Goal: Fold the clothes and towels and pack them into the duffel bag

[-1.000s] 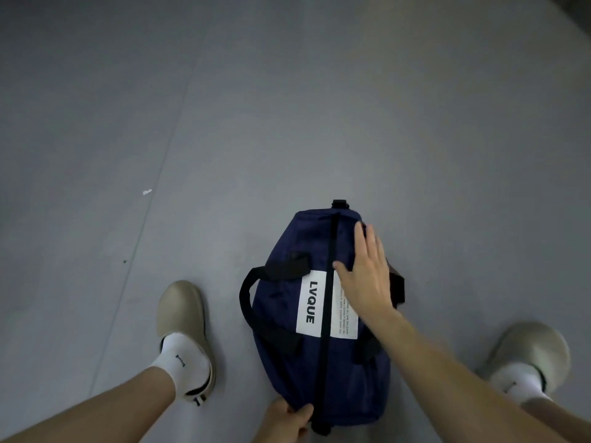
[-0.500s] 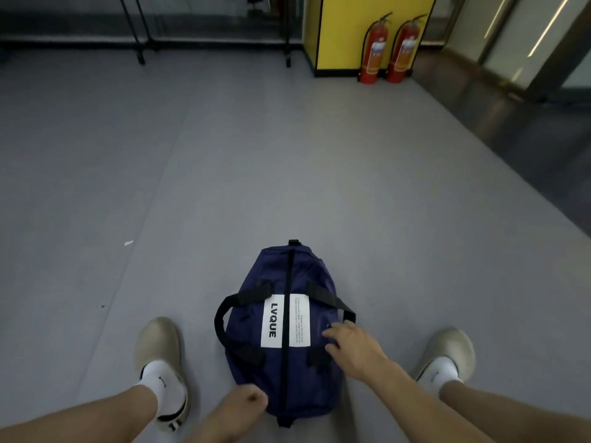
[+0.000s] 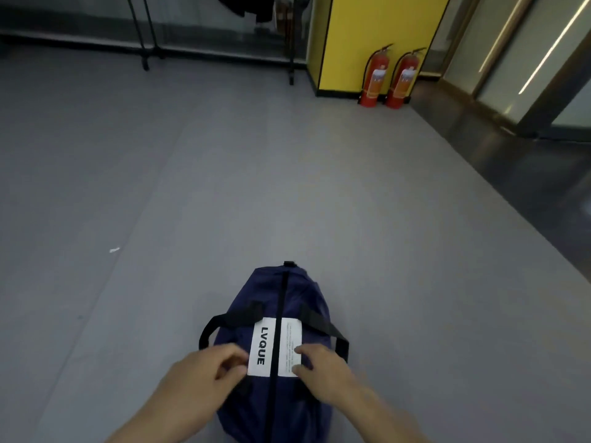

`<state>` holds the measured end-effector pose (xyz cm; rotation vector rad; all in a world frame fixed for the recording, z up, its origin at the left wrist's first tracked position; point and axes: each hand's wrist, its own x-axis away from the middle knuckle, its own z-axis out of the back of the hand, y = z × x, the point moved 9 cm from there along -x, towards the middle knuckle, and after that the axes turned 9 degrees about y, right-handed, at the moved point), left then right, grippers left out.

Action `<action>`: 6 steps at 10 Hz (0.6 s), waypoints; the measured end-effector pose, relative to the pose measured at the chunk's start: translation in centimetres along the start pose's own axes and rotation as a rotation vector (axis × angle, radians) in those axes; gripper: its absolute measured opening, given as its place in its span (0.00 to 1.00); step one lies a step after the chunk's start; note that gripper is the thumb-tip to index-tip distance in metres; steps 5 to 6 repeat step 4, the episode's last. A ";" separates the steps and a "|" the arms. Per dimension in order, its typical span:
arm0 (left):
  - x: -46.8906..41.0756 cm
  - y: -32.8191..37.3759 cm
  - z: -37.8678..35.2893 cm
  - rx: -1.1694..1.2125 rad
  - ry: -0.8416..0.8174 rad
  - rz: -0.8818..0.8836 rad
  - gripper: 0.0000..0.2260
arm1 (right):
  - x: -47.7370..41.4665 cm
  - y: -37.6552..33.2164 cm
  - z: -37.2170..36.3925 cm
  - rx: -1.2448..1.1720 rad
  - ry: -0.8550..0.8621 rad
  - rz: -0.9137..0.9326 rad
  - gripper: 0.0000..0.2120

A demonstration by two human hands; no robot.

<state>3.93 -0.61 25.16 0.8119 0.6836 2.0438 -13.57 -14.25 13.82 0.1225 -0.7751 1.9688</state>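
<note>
Left hand has joined right hand atop the duffel bag; cannot tell either grip's state.

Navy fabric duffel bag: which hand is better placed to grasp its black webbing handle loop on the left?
Left, probably: the left hand lies beside that loop; the right hand lies on the white label, beyond the zip.

Two red fire extinguishers stand side by side on the grey floor, just beside a yellow wall panel. A black clothes rack stands at the far left, and a small white scrap lies on the floor.
</note>
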 end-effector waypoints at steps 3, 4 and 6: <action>-6.2 -0.4 -3.9 -0.066 -0.156 0.125 0.04 | -5.3 5.0 -13.0 0.024 -0.219 -0.144 0.41; -5.1 -1.1 -3.7 -0.072 -0.182 0.228 0.03 | -4.9 4.2 -10.6 -0.080 -0.224 -0.193 0.30; -5.1 -1.1 -3.7 -0.072 -0.182 0.228 0.03 | -4.9 4.2 -10.6 -0.080 -0.224 -0.193 0.30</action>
